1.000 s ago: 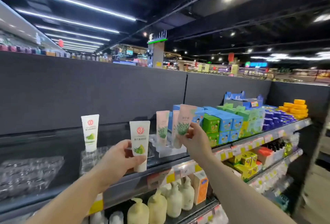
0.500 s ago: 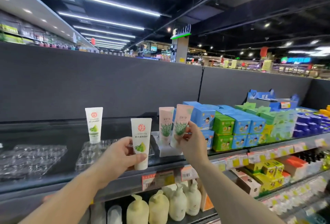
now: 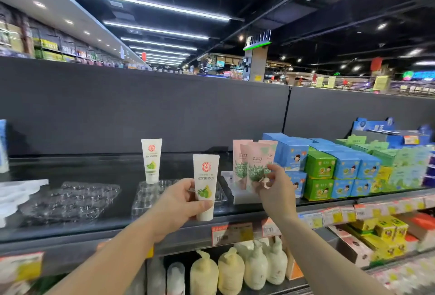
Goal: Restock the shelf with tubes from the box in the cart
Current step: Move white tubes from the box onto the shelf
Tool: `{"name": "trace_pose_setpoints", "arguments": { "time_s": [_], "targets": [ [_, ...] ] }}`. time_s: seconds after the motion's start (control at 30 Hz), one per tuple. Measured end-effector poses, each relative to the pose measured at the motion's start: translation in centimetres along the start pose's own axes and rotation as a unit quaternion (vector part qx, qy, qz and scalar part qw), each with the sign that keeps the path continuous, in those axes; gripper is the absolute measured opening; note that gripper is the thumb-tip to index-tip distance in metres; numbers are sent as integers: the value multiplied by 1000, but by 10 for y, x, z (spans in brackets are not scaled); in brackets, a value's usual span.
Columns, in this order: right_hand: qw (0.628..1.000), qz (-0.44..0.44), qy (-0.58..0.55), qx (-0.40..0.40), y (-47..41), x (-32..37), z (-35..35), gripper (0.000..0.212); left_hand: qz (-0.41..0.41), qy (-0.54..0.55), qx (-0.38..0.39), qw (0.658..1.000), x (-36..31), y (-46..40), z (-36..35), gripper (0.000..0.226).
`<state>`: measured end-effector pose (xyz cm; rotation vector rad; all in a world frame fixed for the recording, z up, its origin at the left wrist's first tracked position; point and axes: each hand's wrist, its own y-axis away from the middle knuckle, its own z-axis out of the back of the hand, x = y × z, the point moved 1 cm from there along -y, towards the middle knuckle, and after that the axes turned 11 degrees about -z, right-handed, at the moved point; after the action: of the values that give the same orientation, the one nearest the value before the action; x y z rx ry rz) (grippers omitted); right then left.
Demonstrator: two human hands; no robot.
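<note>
Two hands are in the head view, Inspector; shall I start on the left?

Go on.

Left hand [image 3: 175, 205]: its grip is closed round a white tube [image 3: 205, 186], thumb across the lower front and fingers behind. That tube stands upright, cap down, held in front of the edge of the top shelf [image 3: 70, 231] and just before a clear plastic tray [image 3: 153, 194]. It carries a red round mark and a green fruit picture.

And the right?

Right hand [image 3: 274, 188]: fingers curled, pinching the lower part of a pink tube [image 3: 260, 163] printed with green leaves. More pink tubes stand touching it on a white stand [image 3: 229, 185]; how many, I cannot tell, since they overlap.

Anything already placed?

One second white tube [image 3: 151, 160] stands upright at the back of the clear plastic tray, apart from the held one. Left of it lies another clear tray [image 3: 70, 200] with rows of cups.

Surroundings?

Blue boxes [image 3: 294, 153] and green boxes [image 3: 321, 165] are stacked just right of the pink tubes. Price labels [image 3: 231, 232] run along the shelf edge. Pale pump bottles [image 3: 230, 271] stand on the shelf below. Neither box nor cart appears in view.
</note>
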<state>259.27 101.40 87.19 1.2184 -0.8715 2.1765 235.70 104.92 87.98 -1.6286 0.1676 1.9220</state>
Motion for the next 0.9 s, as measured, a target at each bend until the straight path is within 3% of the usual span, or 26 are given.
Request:
{"name": "trace_pose_setpoints", "arguments": {
  "time_s": [0.1,0.17,0.27,0.37,0.5,0.6,0.77,0.9],
  "targets": [
    [997,54,-34,-38,24,20,1,24,-13,-28,-10,999,-1,1,5,37],
    [994,80,-58,39,44,39,-8,13,-23,-40,-27,999,-1,0,11,37],
    [968,62,-50,236,70,61,-38,26,-42,-62,-48,996,-2,1,20,34],
    [947,3,-70,313,79,76,-68,31,-40,-50,-79,995,-3,4,34,35],
    [944,-3,-63,325,80,98,-94,19,-49,-68,-84,993,3,11,62,34],
    [951,19,-45,305,77,115,-110,22,-68,-123,-82,987,7,20,83,35],
    [965,13,-31,261,54,126,-133,22,-26,-359,-21,933,21,36,120,44],
    [965,32,18,260,51,124,-162,29,-22,-425,37,904,29,38,121,37]
  ]
}}
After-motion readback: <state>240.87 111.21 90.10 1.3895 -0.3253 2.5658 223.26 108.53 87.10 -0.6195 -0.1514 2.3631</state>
